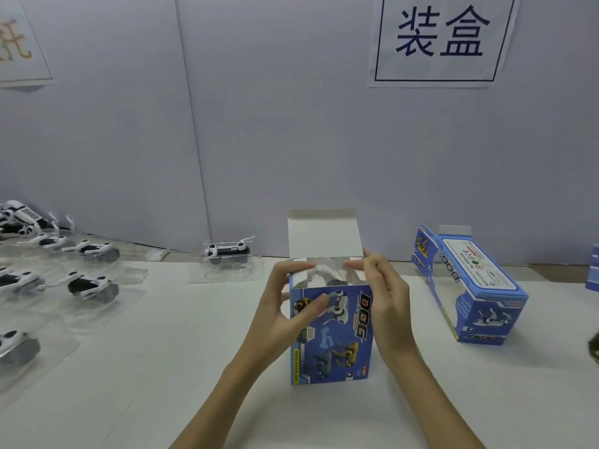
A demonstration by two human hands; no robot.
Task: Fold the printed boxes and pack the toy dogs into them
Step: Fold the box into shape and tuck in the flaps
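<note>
left hand point(285, 306) grips upright box point(330, 335) | right hand point(385, 296) pinches its top edge | lid flap point(324, 234) stands behind both hands, folds toward person | desk point(162, 367)

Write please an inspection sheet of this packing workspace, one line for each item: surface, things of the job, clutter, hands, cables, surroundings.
Surface: white table, bare in front.
Job's things: upright blue box at centre, top flap open, something white visible inside; second blue box lying on its side to the right; toy dogs in clear trays at left, one more tray near the wall.
Clutter: small clear piece by the wall.
Hands: left hand grips the box's left front edge; right hand holds its right top rim.
Cables: nothing seen.
Surroundings: grey wall panels, paper sign with dark characters.
</note>
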